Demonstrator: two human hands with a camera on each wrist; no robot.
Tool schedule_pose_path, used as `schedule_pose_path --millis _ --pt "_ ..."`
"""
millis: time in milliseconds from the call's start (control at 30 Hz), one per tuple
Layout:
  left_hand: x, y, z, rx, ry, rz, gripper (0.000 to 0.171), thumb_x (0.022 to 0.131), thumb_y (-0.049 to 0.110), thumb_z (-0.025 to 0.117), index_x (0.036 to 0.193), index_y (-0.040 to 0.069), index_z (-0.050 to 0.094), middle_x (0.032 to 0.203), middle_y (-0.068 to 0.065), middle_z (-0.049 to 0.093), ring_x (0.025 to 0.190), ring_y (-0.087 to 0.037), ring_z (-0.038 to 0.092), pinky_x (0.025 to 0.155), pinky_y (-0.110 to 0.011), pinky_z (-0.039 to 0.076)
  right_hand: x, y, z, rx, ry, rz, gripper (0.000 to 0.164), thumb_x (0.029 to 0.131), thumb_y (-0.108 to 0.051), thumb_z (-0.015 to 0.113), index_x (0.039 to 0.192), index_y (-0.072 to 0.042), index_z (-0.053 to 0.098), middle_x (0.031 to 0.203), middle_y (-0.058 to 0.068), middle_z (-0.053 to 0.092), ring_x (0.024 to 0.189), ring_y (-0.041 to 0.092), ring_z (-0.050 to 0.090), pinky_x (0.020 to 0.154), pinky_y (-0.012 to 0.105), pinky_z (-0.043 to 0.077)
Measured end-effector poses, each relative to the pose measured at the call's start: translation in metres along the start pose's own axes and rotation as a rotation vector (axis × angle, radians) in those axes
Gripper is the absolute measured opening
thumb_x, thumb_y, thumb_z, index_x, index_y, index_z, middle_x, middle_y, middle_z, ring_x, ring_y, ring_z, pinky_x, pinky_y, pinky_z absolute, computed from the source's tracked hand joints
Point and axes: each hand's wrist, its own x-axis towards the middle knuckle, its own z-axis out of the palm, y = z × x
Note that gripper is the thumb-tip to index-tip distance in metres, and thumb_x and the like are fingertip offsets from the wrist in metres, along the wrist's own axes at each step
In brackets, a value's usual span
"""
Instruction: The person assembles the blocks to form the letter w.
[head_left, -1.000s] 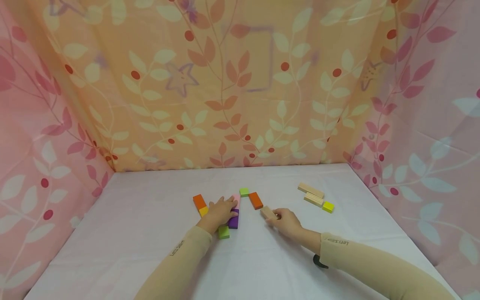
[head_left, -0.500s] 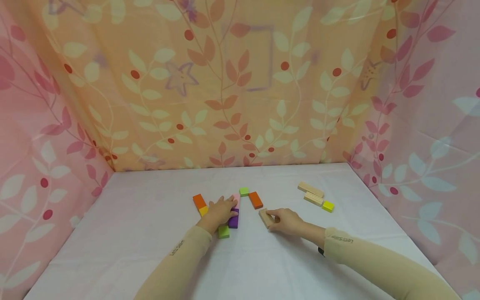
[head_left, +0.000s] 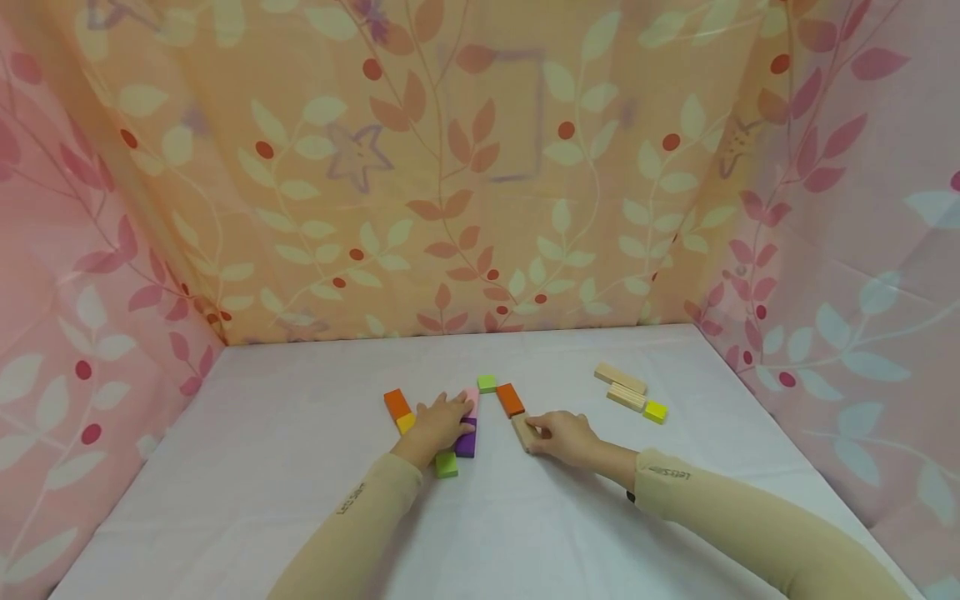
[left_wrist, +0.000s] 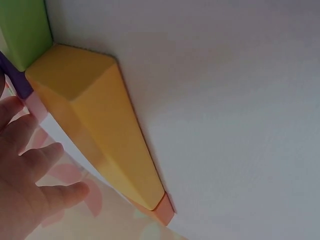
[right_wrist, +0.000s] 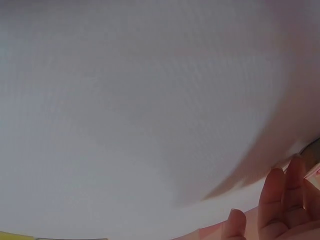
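My right hand [head_left: 566,439] pinches a plain wooden block [head_left: 522,435] lying on the white cloth. That block's far end meets an orange block [head_left: 511,400], and a green block [head_left: 487,384] sits at the orange one's far end. My left hand [head_left: 435,427] has its fingers spread over a pink block [head_left: 472,402] and a purple block [head_left: 466,442]. Around it lie another green block [head_left: 446,465], a yellow-orange block [left_wrist: 100,115] and a second orange block [head_left: 397,404], in a slanting row. The right wrist view shows several right fingers [right_wrist: 295,200], but not the held block.
Two more plain wooden blocks, a longer one [head_left: 620,377] and a shorter one [head_left: 626,397], lie at the right beside a bright yellow block [head_left: 656,412]. Flower-patterned curtains [head_left: 480,208] rise behind and at both sides of the table [head_left: 262,467].
My right hand has turned the plain wooden block and slid it left, up against the near end of the orange block. My left hand has kept its place.
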Motion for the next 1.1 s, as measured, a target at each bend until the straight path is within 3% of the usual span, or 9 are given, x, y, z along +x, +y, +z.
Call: schedule_pose_path --millis 400,633,800,933,1100 --pt "0.0 0.004 -0.002 0.017 0.017 0.014 0.052 0.096 0.032 0.059 0.144 0.014 0.049 0.154 -0.007 0.036 0.144 -0.037 0.021 0.11 -0.066 0.014 0.003 0.003 0.004 -0.021 0.031 0.001 0.048 0.082 -0.024 0.078 0.126 -0.007 0.066 0.067 -0.006 0.049 0.068 0.011 0.046 0.069 0.037 0.028" --pt "0.002 0.003 -0.002 0.06 0.044 0.045 0.049 0.095 0.032 0.062 0.138 0.01 0.055 0.152 -0.01 0.039 0.144 -0.038 0.021 0.109 -0.066 0.017 0.0 0.013 -0.005 0.087 0.011 0.017 0.047 0.084 -0.021 0.076 0.128 -0.007 0.064 0.071 -0.004 0.054 0.067 0.012 0.048 0.065 0.032 0.035" --pt "0.002 0.001 0.0 0.123 0.084 0.101 0.042 0.096 0.033 0.061 0.13 0.009 0.061 0.151 -0.012 0.041 0.142 -0.04 0.024 0.107 -0.068 0.019 -0.01 0.038 -0.025 0.137 0.061 0.027 0.041 0.086 -0.017 0.073 0.124 0.0 0.064 0.076 0.0 0.057 0.066 0.014 0.047 0.059 0.028 0.039" --pt "0.002 0.004 0.0 0.121 0.108 0.125 0.044 0.096 0.035 0.06 0.132 0.009 0.059 0.149 -0.013 0.042 0.142 -0.04 0.024 0.108 -0.067 0.019 -0.021 0.065 -0.043 0.127 0.136 0.051 0.041 0.086 -0.015 0.073 0.12 0.005 0.064 0.082 0.008 0.059 0.072 0.02 0.05 0.06 0.03 0.042" --pt "0.004 0.016 0.0 0.048 0.124 0.135 0.054 0.096 0.04 0.06 0.14 0.009 0.052 0.15 -0.014 0.04 0.142 -0.042 0.022 0.109 -0.066 0.018 -0.038 0.103 -0.06 0.074 0.254 0.108 0.044 0.086 -0.016 0.073 0.119 0.01 0.062 0.103 0.029 0.057 0.095 0.042 0.054 0.076 0.05 0.047"
